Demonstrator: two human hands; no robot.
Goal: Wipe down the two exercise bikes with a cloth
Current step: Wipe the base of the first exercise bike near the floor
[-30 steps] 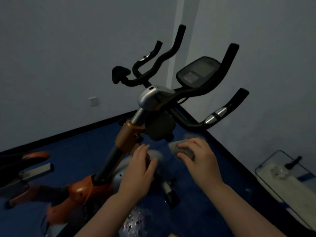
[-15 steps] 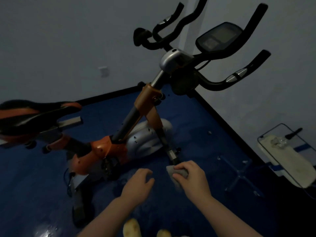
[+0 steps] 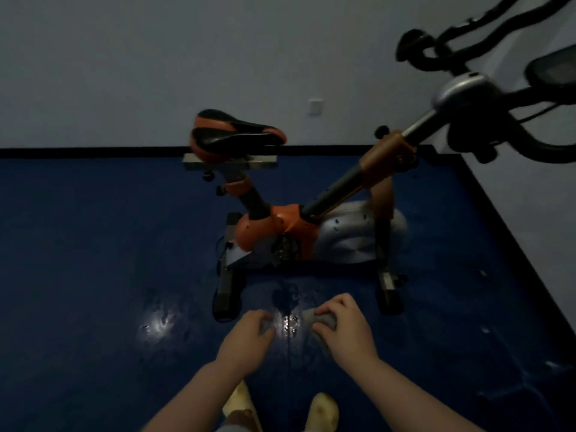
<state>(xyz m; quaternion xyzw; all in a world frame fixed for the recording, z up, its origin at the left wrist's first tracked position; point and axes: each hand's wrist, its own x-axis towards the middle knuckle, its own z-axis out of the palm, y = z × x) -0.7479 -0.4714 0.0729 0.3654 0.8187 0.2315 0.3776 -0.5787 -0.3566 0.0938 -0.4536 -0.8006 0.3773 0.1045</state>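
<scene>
I am looking down over a dim room with a dark blue glossy floor (image 3: 93, 244), and I am taking the orange, silver and black exercise bike (image 3: 311, 232) as my landmark. Left of the bike's rear foot, a bright glare patch (image 3: 157, 325) is shining off the floor. Above the frame, the black and orange padded saddle (image 3: 233, 134) is sitting level, with a small white wall plate (image 3: 316, 107) showing on the grey wall behind it. In front of the bike's base, my left hand (image 3: 249, 338) is curling closed, with a bit of grey showing at its fingertips; I cannot tell whether it is gripping anything. Just right of it, my right hand (image 3: 344, 327) is bunching the crumpled grey cloth (image 3: 318, 322) in a closed fist, clear of the bike. Between the two hands, wet drops are glinting on the floor. Below the hands, two pale yellow slippers (image 3: 321, 413) are peeking into view. Up at the bike's front end, the black curved handlebars (image 3: 467, 35) and the dark display console (image 3: 554, 70) are blurring toward the right edge.
</scene>
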